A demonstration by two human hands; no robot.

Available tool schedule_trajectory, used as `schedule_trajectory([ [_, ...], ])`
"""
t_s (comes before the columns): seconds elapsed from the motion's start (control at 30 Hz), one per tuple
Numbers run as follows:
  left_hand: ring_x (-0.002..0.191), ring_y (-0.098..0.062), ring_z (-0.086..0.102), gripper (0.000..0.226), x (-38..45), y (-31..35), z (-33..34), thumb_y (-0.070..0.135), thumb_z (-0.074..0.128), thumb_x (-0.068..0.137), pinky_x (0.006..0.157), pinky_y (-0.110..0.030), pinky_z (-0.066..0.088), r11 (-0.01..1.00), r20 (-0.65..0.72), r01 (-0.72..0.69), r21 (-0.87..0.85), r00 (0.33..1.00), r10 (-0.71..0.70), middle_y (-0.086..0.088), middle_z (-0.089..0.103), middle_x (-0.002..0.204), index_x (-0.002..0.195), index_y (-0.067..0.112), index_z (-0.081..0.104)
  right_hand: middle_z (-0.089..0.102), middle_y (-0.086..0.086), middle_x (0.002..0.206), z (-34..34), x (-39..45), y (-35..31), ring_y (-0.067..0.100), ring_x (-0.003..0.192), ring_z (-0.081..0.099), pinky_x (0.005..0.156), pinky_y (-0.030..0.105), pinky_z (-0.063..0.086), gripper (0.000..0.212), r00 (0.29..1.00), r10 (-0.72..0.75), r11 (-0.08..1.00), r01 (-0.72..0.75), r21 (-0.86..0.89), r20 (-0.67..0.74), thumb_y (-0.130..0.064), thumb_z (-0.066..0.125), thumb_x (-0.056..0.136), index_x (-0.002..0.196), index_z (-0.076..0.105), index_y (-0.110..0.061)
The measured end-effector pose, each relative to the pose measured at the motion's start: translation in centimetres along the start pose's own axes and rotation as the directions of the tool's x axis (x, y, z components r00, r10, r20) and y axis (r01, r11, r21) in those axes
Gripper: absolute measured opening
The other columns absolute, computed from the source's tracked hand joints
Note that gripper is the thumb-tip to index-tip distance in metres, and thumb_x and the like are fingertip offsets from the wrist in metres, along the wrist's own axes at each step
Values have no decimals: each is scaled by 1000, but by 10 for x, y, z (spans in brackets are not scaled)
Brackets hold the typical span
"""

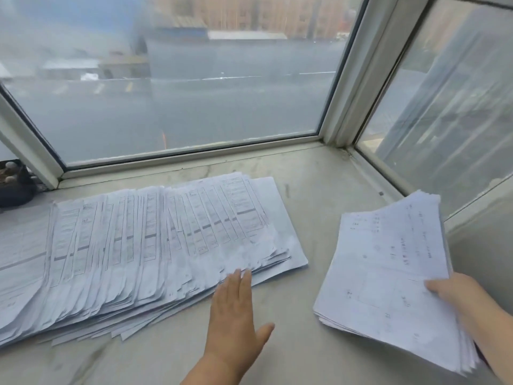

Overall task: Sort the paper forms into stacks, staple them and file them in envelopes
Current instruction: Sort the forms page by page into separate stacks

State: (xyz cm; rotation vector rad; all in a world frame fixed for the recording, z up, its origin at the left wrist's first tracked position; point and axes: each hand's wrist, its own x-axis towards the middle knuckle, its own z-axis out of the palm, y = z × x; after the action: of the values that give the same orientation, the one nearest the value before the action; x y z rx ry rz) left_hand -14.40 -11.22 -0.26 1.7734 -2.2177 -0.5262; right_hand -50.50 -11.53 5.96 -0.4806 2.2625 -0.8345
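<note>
My left grip (236,315) lies flat, fingers straight, tips touching the fanned forms (144,240) at centre-left. My right grip (455,298) pinches a stack (388,268) at lower right, above the tabletop (311,190).

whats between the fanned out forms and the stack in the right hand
Only bare marble sill lies between the fanned forms and the held stack, as the head view shows; the left hand touches the fan's near edge.
</note>
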Motion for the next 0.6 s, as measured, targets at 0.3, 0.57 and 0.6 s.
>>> schedule_trajectory([
  [0.3, 147, -35, -1, 90, 116, 33, 56, 67, 43, 87, 117, -49, 6, 938, 161, 278, 204, 936, -313, -8, -4, 160, 151, 22, -1, 73, 20, 93, 3, 77, 7, 38, 92, 69, 94, 60, 49, 20, 978, 19, 994, 4, -109, 207, 7, 60, 86, 83, 71, -9],
  [0.57, 109, -44, 61, 48, 106, 14, 78, 30, 36, 80, 87, -65, 45, 988, -91, 109, 108, 991, -99, -18, 63, 123, 124, 15, 51, 75, 14, 92, 10, 100, -5, 36, 90, 70, 95, 58, 49, 22, 920, 8, 997, 25, -79, 393, 6, 57, 90, 97, 71, -9],
  [0.6, 111, -43, 61, 48, 106, 14, 81, 27, 34, 82, 91, -66, 42, 992, -158, 122, 28, 981, -116, -17, 64, 122, 124, 14, 54, 75, 14, 92, 14, 103, -10, 36, 90, 70, 95, 58, 48, 22, 911, 11, 996, 27, -87, 412, 6, 57, 90, 96, 71, -9],
])
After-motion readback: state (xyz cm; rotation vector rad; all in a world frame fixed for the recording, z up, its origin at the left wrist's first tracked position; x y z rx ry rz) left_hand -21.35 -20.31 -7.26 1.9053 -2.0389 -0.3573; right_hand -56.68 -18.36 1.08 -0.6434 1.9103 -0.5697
